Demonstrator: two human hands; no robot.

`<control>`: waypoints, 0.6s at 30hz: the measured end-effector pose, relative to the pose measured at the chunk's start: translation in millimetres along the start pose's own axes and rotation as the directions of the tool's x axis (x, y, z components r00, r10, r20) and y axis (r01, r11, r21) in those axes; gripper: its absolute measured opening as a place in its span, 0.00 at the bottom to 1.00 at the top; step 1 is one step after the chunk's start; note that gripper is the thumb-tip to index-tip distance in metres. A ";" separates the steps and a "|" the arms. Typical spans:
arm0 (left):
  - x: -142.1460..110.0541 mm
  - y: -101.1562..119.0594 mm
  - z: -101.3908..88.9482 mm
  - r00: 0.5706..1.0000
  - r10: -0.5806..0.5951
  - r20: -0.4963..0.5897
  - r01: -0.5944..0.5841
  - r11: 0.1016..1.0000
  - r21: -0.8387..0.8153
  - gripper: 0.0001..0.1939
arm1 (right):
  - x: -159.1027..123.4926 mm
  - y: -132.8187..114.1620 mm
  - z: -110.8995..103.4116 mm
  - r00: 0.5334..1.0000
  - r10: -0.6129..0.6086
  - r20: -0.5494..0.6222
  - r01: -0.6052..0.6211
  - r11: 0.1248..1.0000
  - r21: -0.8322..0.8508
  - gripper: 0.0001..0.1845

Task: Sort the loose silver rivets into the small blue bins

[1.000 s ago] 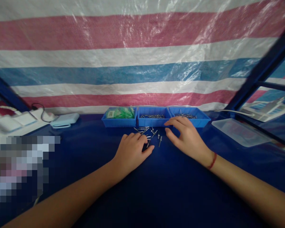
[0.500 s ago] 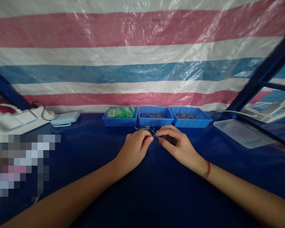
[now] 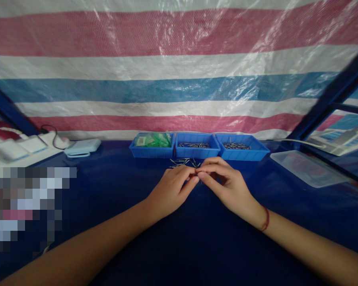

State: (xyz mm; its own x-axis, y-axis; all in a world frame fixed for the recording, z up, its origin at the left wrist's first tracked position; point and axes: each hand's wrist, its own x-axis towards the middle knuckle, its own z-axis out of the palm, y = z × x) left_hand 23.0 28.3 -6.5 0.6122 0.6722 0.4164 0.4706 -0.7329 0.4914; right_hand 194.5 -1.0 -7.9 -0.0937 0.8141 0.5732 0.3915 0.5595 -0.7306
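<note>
My left hand (image 3: 176, 186) is closed in a pinch of thumb and forefinger. It grips a thin metal pin, seen more clearly a moment ago and now almost wholly covered by fingertips. My right hand (image 3: 225, 180) meets it there, with thumb and forefinger also pinched together. What sits between the right fingertips is hidden. Just behind both hands, several loose thin metal pins (image 3: 183, 161) lie scattered on the dark blue table (image 3: 179, 246). They are too small to tell whether they are screws, nails or rivets.
Three blue bins stand along the back: a left bin (image 3: 152, 153) with green packets (image 3: 158, 140), a middle bin (image 3: 197, 153) and right bin (image 3: 244, 155) with metal pieces. A clear plastic lid (image 3: 310, 169) lies right. A light-blue case (image 3: 82, 147) and power strip (image 3: 44, 147) are left.
My left hand has shifted slightly right and its fingertips now meet those of my right hand. The right thumb and forefinger have closed together. The pin between the hands is now mostly covered.
</note>
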 end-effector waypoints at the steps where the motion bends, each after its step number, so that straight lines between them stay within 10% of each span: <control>1: 0.1 -0.4 0.2 1.000 -0.002 -0.018 0.002 1.000 -0.003 0.06 | -0.2 -0.1 0.0 1.000 -0.012 -0.004 0.012 1.000 -0.011 0.05; 18: -2.4 -0.8 1.7 0.980 -0.017 -0.198 0.006 0.998 -0.057 0.02 | -0.5 6.7 -0.5 0.998 0.045 0.048 -0.036 0.983 -0.182 0.06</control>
State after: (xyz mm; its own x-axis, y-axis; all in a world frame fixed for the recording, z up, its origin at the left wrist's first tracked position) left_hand 22.2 27.0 -9.3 0.4657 0.6922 0.5513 0.4376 -0.7217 0.5364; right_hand 197.7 2.3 -13.0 -0.1194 0.8450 0.5213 0.5544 0.4924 -0.6710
